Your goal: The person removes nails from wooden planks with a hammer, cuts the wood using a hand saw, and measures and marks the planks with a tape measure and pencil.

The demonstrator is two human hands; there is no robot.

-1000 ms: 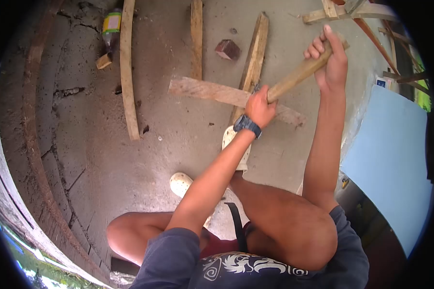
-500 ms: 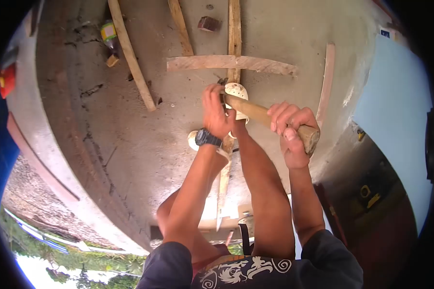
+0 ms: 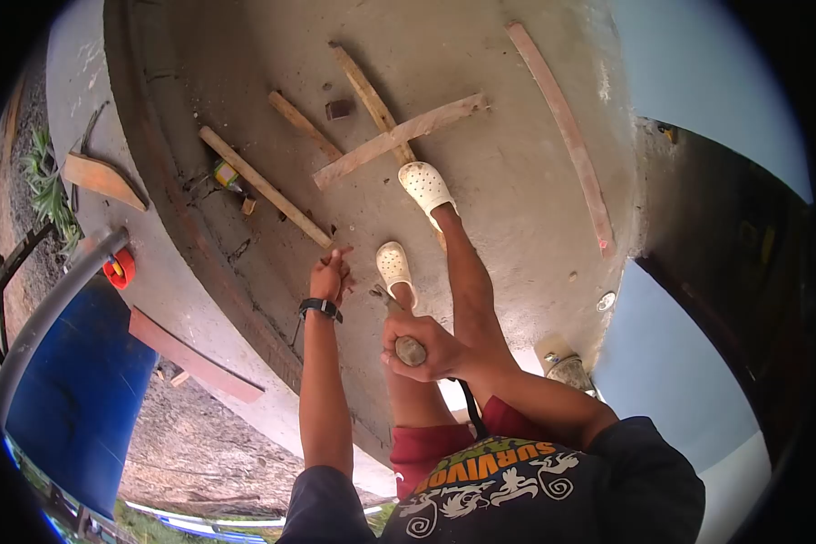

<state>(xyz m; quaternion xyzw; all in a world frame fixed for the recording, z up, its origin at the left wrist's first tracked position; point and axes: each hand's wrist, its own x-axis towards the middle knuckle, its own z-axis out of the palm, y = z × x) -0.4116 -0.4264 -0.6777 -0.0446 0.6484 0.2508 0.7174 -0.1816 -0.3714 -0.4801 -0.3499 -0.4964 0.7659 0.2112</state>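
Concrete floor (image 3: 517, 236) fills the upper middle of the frame, with pale blue panels at the right edge. Near the centre, the right hand (image 3: 428, 346) is closed in a fist around a wooden-handled tool (image 3: 410, 351), its rounded butt facing the camera and a small forked tip showing beyond the fist. Left of it, the left hand (image 3: 330, 277) holds nothing visible, fingers loosely parted, a dark wristwatch (image 3: 321, 309) below it. Those fingers are near the lower end of a light wooden batten (image 3: 265, 188); whether they touch it, I cannot tell. Toward the upper middle, a flat wooden slat (image 3: 403, 139) lies across a longer wooden strip (image 3: 367, 91), beside a dark reddish block (image 3: 340, 110). Two cream clogs (image 3: 426, 186) stand below these. At upper right lies a curved, pinkish board (image 3: 567, 131).
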